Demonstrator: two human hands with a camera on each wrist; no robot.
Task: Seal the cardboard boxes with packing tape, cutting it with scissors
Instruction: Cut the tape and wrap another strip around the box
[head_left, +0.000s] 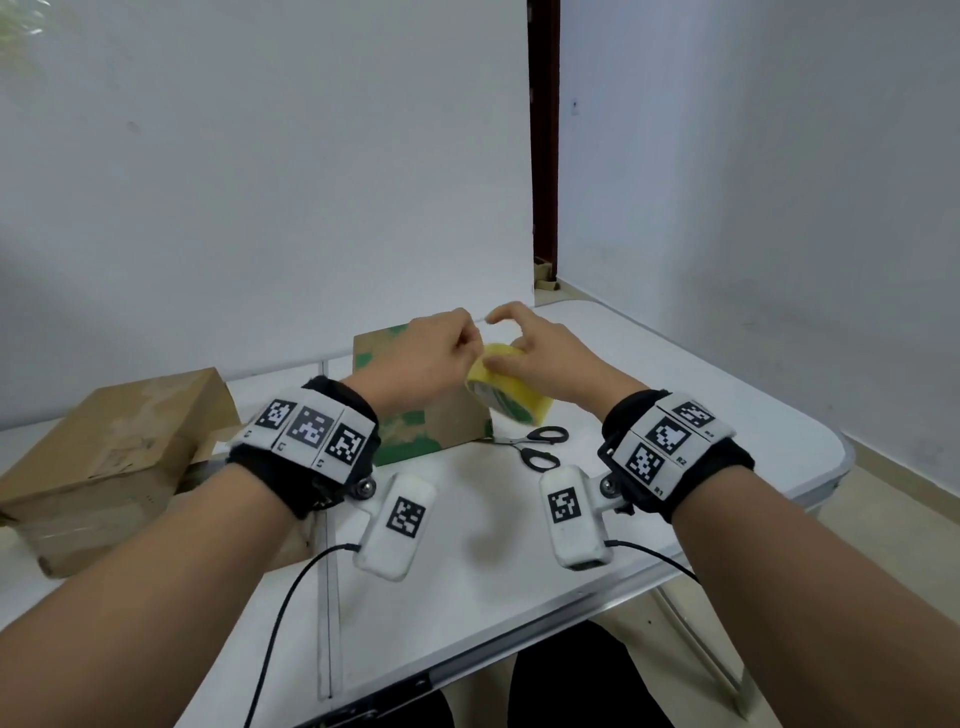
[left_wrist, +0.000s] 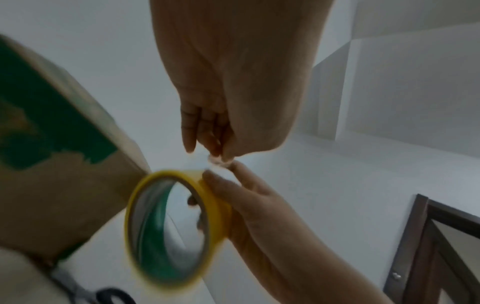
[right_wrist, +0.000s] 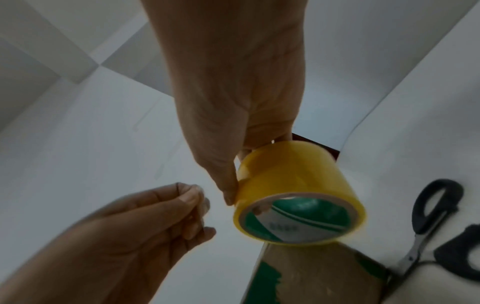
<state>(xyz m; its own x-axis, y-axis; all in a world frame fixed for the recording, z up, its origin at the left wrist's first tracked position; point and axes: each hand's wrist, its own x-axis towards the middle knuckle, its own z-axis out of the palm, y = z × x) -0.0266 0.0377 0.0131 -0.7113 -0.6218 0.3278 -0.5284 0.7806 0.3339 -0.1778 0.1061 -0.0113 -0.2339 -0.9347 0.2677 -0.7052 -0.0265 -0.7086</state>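
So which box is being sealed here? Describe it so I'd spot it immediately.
On the white table, look right behind the two hands. The box there stands upright beside the scissors. Unlike the plain brown box at far left, it has green patches.

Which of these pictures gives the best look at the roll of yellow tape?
The right wrist view: the tape roll fills the middle, showing its yellow band and green-printed core, held by the right hand. The left wrist view shows it blurred, looking through the ring. The head view shows it small and partly covered by both hands.
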